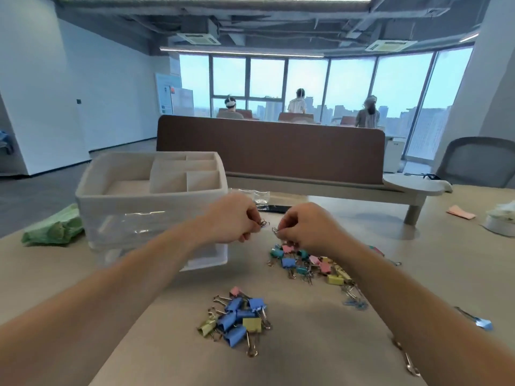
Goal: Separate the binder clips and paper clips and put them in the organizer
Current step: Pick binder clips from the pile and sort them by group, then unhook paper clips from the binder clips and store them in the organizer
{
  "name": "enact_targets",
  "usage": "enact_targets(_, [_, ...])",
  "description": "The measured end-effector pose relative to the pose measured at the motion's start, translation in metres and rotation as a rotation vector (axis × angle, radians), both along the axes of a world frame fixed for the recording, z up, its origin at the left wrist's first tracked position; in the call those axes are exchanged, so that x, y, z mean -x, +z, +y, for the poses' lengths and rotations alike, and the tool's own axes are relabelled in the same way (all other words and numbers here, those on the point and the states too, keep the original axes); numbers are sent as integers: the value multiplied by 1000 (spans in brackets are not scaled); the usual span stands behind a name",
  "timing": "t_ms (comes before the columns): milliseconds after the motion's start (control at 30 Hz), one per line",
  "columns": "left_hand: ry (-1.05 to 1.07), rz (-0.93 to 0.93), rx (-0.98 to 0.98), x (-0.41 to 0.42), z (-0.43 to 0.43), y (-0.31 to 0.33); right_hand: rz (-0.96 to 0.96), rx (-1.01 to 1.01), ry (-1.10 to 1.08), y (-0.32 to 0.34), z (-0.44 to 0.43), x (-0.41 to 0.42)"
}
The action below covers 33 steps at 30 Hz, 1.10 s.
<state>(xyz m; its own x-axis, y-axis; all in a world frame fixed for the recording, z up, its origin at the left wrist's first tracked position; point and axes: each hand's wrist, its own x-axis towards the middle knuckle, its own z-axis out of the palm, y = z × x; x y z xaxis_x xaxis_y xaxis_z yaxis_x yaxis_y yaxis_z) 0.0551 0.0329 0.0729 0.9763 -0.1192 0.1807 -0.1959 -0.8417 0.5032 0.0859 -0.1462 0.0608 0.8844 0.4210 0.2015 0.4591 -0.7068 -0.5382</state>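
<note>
My left hand (231, 218) pinches a few metal paper clips (262, 223) above the table, just right of the white organizer (150, 207). My right hand (306, 227) pinches a single paper clip (275, 230) over a mixed pile of coloured binder clips and paper clips (306, 264). A separate heap of binder clips (239, 319), mostly blue with some yellow and pink, lies nearer to me. The organizer has several open compartments on top and a clear drawer front.
A green bag (53, 228) lies left of the organizer. Loose clips (407, 360) are scattered at the right edge. A monitor riser (334, 188), a white roll (498, 224) and a pink paper (461, 212) sit farther back. A brown divider (270, 146) stands behind the desk.
</note>
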Motion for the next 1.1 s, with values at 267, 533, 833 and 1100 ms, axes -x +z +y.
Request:
enact_targets(267, [204, -58, -15, -28, 81, 69, -63, -97, 50, 63, 100, -49])
enact_targets(533, [290, 22, -57, -61, 116, 70, -268, 171, 50, 70, 162, -79])
enact_targets(833, [261, -26, -57, -59, 124, 61, -271, 171, 57, 67, 162, -78])
enact_targets(1100, [240, -71, -35, -46, 114, 61, -263, 101, 58, 64, 146, -71])
